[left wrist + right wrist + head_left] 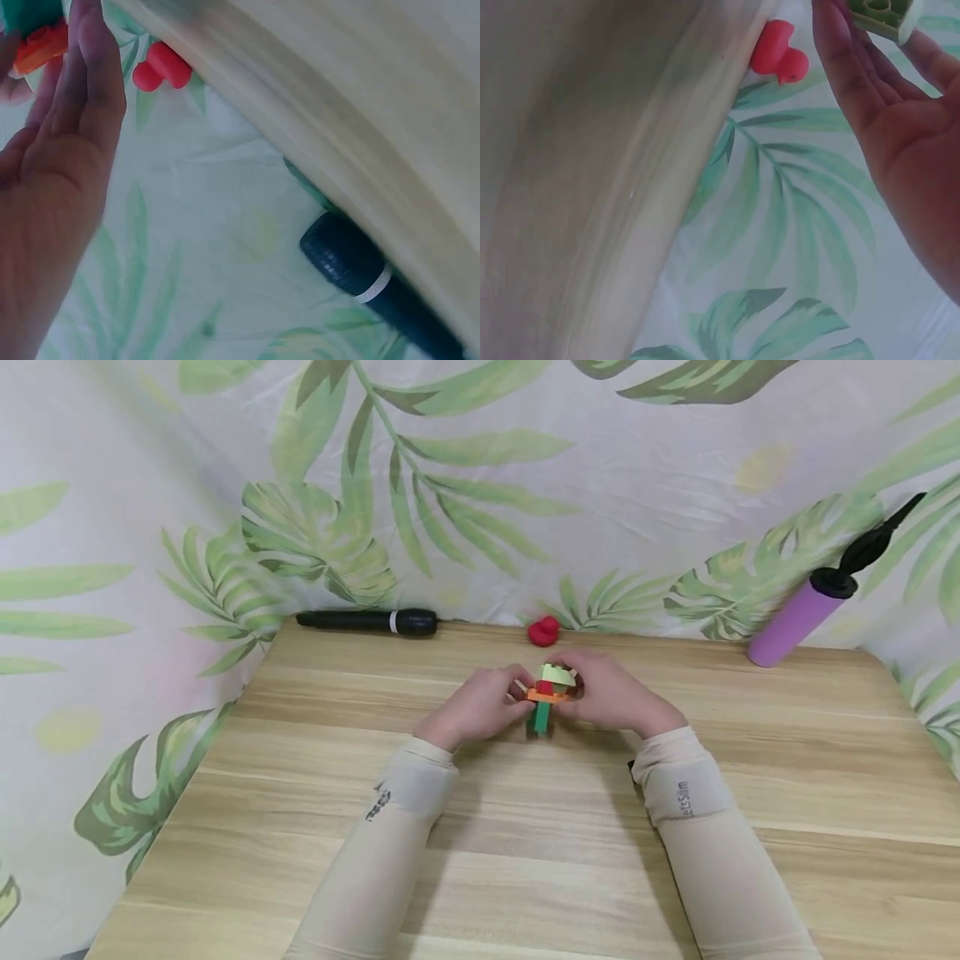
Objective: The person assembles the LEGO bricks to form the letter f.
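A small toy-brick stack stands on the wooden table [525, 843] between both hands in the head view. It has a green brick [542, 718] at the bottom, an orange brick [546, 696] across it, a red brick [544, 687] above, and a pale yellow-green brick [557, 674] on top. From the left side, the left hand [480, 703] pinches the stack around the orange brick. The right hand [609, 691] grips the pale brick from the other side; its hollow underside shows in the right wrist view. Fingers hide part of the stack.
Just behind the hands, a red rubber duck [543, 631] sits near the table's back edge. A black cylinder with a white band [367, 622] lies at the back left. A purple hand pump [798, 618] leans at the back right, against leaf-patterned cloth [465, 485].
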`<state>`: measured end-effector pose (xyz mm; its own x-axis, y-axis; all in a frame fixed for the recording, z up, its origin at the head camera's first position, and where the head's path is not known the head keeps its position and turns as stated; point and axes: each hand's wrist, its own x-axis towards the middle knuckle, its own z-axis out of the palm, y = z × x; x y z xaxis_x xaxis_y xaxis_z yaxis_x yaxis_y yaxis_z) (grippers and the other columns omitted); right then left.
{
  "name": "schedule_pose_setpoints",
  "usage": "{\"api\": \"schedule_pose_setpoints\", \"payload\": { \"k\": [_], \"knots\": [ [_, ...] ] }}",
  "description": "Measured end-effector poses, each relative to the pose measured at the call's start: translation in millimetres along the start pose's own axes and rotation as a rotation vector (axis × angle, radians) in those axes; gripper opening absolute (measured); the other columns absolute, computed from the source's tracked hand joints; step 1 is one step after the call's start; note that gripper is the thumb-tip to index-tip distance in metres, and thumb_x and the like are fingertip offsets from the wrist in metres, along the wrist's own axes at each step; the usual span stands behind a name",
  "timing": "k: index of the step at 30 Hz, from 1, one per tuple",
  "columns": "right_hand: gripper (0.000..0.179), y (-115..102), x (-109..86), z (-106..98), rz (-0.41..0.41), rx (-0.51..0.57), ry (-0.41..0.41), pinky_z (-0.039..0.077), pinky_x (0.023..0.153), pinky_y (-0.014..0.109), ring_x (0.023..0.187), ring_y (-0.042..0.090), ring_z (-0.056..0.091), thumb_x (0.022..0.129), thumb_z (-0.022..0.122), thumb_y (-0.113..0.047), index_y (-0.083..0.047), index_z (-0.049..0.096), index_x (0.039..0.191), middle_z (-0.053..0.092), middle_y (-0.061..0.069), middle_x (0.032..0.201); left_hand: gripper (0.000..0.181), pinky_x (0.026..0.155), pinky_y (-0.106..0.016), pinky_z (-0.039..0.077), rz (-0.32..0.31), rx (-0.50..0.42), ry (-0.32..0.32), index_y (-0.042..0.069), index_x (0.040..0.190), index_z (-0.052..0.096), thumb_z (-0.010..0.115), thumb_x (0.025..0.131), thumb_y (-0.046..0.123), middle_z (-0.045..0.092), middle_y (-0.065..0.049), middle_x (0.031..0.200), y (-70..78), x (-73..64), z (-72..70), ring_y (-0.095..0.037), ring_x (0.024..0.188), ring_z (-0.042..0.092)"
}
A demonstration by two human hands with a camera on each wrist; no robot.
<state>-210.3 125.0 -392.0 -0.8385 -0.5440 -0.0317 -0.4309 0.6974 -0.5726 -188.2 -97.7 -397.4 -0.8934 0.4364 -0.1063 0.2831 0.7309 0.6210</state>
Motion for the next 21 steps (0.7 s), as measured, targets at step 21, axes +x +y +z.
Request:
{"api": "schedule_pose_setpoints", "payload": {
  "k": [21],
  "knots": [
    [0.049, 7.0, 7.7, 11.0, 0.046, -0.024, -0.097, 0.05, 0.075, 0.034, 0.071, 0.015, 0.059, 0.089, 0.073, -0.018, -0.01, 0.065, 0.137, 0.068, 0.002, 0.082, 0.017, 0.072, -0.04, 0.056, 0.007, 0.359, 0.042, 0.017, 0.112, 0.081, 0.068, 0.102, 0.022, 0.073, 0.003, 0.093, -4.9, 7.7, 14.7, -0.018, 0.082, 0.063]
  ]
}}
